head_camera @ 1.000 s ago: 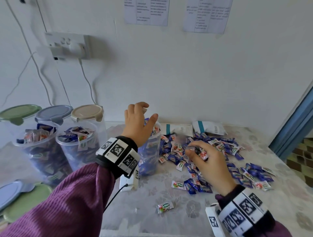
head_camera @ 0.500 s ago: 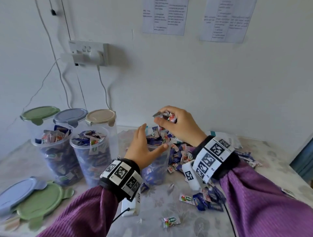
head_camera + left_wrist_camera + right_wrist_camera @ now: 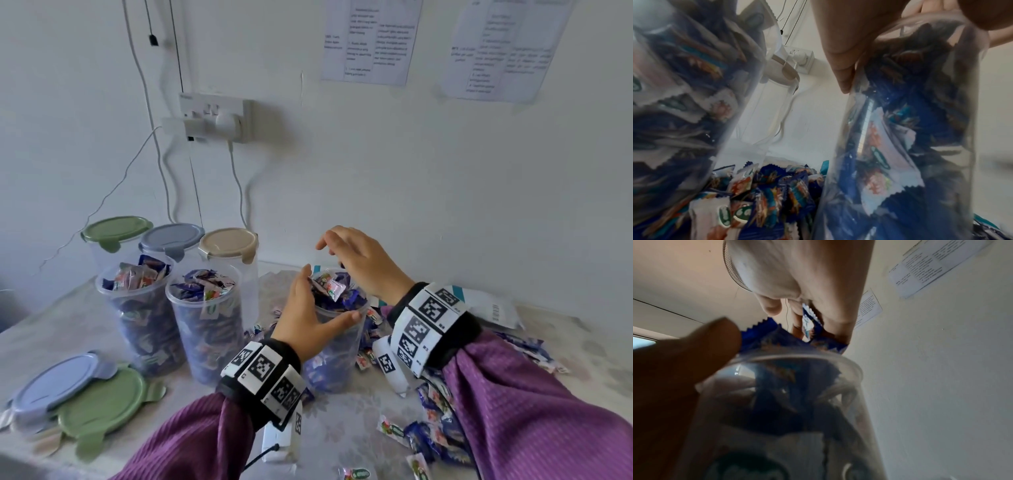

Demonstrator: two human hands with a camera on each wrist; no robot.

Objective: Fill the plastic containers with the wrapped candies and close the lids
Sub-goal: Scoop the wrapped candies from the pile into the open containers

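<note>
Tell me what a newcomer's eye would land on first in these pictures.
First, the two hands at the centre: the left hand grips the open container heaped with wrapped candies, and the right hand hovers over its mouth. Next, two more filled, lidless containers to the left, with loose lids lying in front.

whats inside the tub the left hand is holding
The clear tub gripped by the left hand is packed with wrapped candies, mostly blue with some white, heaped above its rim. The right hand hovers over it. The hand hides part of the near wall.
</note>
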